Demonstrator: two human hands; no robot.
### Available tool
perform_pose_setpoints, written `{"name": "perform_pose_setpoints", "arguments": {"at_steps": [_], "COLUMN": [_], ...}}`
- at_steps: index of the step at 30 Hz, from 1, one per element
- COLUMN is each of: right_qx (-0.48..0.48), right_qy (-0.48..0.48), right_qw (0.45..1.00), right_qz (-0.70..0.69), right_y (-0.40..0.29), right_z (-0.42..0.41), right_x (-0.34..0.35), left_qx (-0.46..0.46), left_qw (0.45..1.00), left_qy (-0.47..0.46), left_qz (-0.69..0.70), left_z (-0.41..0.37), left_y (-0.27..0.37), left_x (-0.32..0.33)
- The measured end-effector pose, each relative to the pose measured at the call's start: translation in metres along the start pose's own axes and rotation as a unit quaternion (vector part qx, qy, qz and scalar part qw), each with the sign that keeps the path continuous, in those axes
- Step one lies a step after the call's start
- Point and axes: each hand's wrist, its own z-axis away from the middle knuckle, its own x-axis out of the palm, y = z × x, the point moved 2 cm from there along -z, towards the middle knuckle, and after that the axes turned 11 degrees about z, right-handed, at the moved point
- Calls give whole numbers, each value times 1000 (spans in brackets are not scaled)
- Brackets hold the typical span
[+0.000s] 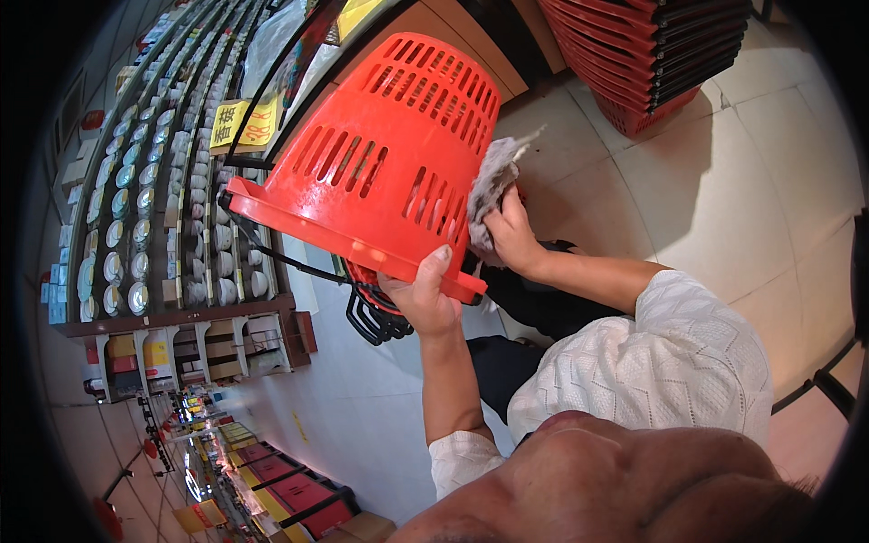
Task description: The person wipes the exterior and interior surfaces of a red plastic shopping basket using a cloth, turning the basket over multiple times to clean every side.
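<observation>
A red plastic shopping basket [380,176] with slotted walls lies tilted, its rim facing me and its black handle hanging off the side. My left hand [428,288] grips the rim near a corner, thumb on the outer face. Bunched grey cloth [494,186] is held in my right hand [509,231] against the slotted wall at the basket's right. Some of my right fingers are hidden by the cloth. Below the rim, more red baskets with black handles [377,319] partly show.
A tall stack of red baskets [611,47] stands on the tiled floor at upper right. Shelves of bowls and plates [136,237] fill the left. A yellow handwritten price card [254,125] stands beside the basket, near a black-framed display with plastic bags [271,47]. Magenta bins [292,489] line the lower aisle.
</observation>
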Motion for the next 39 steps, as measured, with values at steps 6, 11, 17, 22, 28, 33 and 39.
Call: {"name": "perform_pose_setpoints", "arguments": {"at_steps": [6, 11, 17, 22, 28, 33, 39], "right_qx": [-291, -466, -364, -189, -413, -512, -269], "right_qy": [-63, -57, 96, 129, -93, -90, 67], "right_qw": [938, 832, 859, 925, 865, 800, 846], "right_qz": [176, 297, 346, 304, 269, 299, 456], "right_y": [-39, -59, -37, -27, -108, -106, -67], "right_z": [10, -10, -86, -129, -53, -78, -202], "right_x": [-15, -3, -16, -29, 22, 37, -2], "left_qx": [29, 17, 31, 21, 6, -8, 2], "left_qw": [998, 1000, 998, 996, 992, 992, 990], "left_qy": [-9, -7, 14, -7, -9, 3, -11], "left_qz": [-56, -23, -61, -89, -126, -127, -142], "left_z": [-5, 0, 17, 50, 58, 67, 63], "left_y": [0, 2, -9, -36, -42, -35, -35], "left_x": [-15, -15, -22, -32, -60, -77, -77]}}
